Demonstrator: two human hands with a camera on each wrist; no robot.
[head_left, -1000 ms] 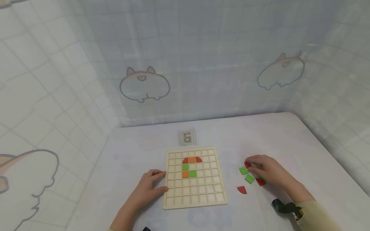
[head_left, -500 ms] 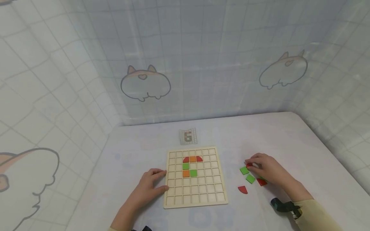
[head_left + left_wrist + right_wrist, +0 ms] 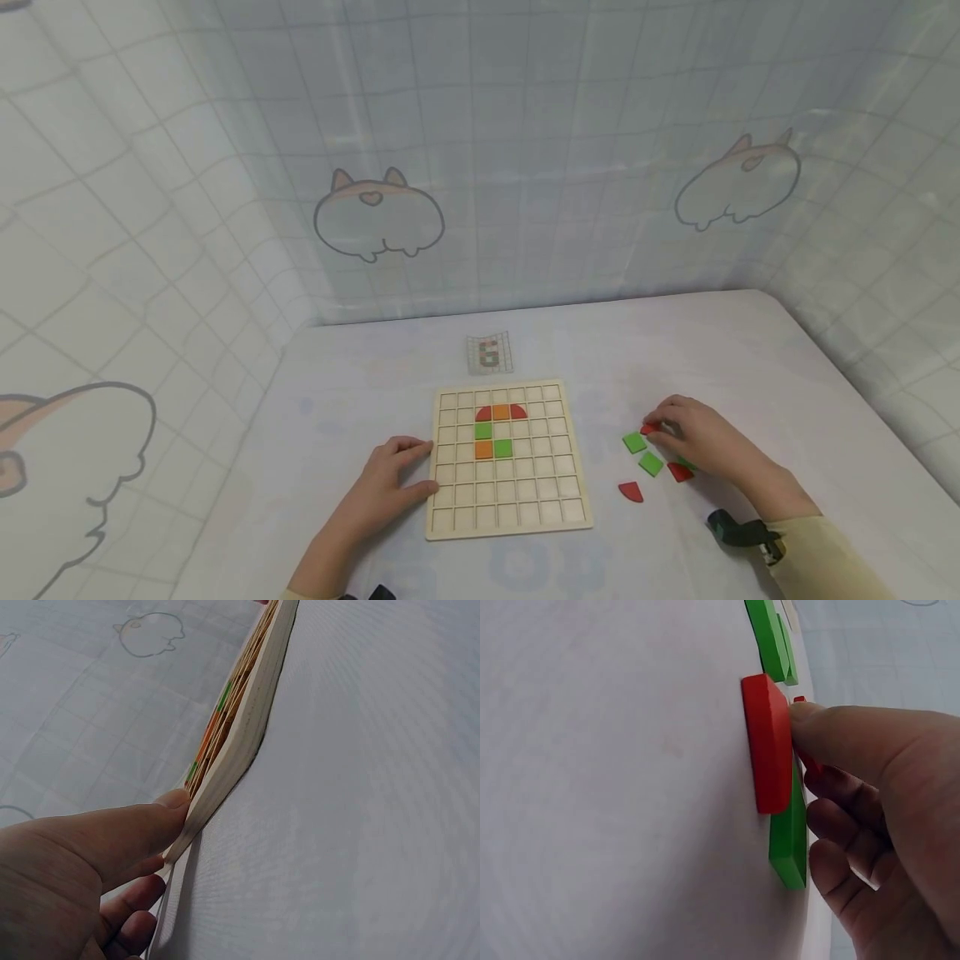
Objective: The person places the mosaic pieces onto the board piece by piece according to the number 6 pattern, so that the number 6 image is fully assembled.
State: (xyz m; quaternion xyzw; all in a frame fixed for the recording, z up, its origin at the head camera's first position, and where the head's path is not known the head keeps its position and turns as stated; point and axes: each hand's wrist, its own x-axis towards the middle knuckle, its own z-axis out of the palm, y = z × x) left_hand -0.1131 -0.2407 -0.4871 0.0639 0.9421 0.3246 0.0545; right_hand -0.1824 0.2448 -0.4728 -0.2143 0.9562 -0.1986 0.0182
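A square wooden grid board point(image 3: 525, 493) lies on the table, with red, orange and green tiles set in its upper left cells. My left hand point(image 3: 386, 492) rests at the board's left edge, thumb and fingertips touching the rim with the fingers apart. To the right of the board, my right hand point(image 3: 697, 437) pinches a red quarter-circle tile point(image 3: 649, 428) between thumb and fingertips. Around it lie green square tiles point(image 3: 651, 463) and another red quarter-circle tile point(image 3: 681, 472). One green tile point(image 3: 789, 844) is partly hidden under the right hand in the head view.
Behind the board lies a small pattern card point(image 3: 489, 354) printed with a figure made of coloured cells. A lone red quarter-circle tile point(image 3: 631, 492) sits between the board and the right forearm. Grid-patterned curtains point(image 3: 525, 183) stand behind the table and on both sides.
The right fingertips have drawn slightly back to the right with the red quarter-circle tile. The left hand and the board stay put; the head view has shifted a little.
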